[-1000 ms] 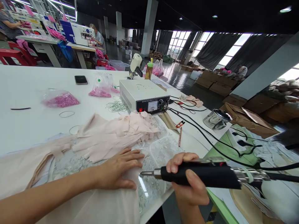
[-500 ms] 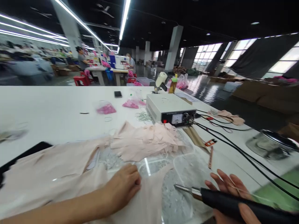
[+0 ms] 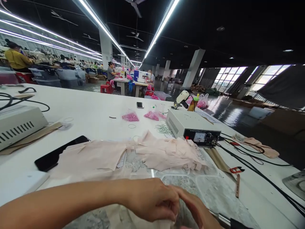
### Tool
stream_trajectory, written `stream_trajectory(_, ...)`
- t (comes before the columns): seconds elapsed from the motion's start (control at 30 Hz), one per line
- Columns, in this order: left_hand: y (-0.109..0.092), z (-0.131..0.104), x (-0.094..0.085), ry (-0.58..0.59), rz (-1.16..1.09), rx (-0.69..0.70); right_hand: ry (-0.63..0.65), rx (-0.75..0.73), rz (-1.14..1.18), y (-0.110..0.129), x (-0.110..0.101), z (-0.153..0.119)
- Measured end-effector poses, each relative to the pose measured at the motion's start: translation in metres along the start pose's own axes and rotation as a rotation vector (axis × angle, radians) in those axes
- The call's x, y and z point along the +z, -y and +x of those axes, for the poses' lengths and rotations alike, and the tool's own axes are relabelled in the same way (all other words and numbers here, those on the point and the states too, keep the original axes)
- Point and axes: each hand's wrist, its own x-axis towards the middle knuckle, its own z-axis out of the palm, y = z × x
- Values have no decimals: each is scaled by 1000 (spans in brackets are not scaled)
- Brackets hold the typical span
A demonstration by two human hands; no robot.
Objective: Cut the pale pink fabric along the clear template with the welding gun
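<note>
At the bottom middle, my left hand [image 3: 154,200] is closed, its fingers curled down onto a pale pink fabric piece [image 3: 138,219]. My right hand [image 3: 199,208] meets it from the right, fingers bent against the left knuckles; their tips are hidden, and what they pinch cannot be made out. Beside the right hand shows a black-handled tool [image 3: 225,220] with a metal neck, its tip hidden behind the hand. Whether that hand supports the tool is unclear. Beyond the hands lie a stack of pale pink fabric [image 3: 95,156] and a heap of pale pink pieces [image 3: 169,152].
A power unit [image 3: 194,124] with a lit red switch stands behind the heap, its black cables [image 3: 257,175] running right. Orange snips [image 3: 236,170], bags of pink bits [image 3: 130,116], a phone [image 3: 140,105] and another unit [image 3: 21,124] are on the table.
My right hand has moved left to meet my left hand; it was spread around the tool before. The tool's tip is now hidden. The view has swung left.
</note>
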Motion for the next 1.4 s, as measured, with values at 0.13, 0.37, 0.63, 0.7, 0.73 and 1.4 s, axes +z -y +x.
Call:
stream_trajectory(0.13,-2,-31,-23,-79,21,-6,325,150,248,10,21,35)
stream_trajectory(0.37,51,-106,-77,-253,314,-83,26,-103,-137,49,37,84)
stream_trajectory(0.63,112,-201,-73,-507,772,-38,-14,-898,-680,41,122,91)
stream_trajectory(0.7,119,-218,-55,-481,820,-7,46,-933,-729,30,142,84)
stream_trajectory(0.73,122,-223,-47,-471,838,4,62,-931,-749,27,148,82)
stream_trajectory(1.4,145,-226,-41,-478,983,-111,-128,-897,-922,11,194,58)
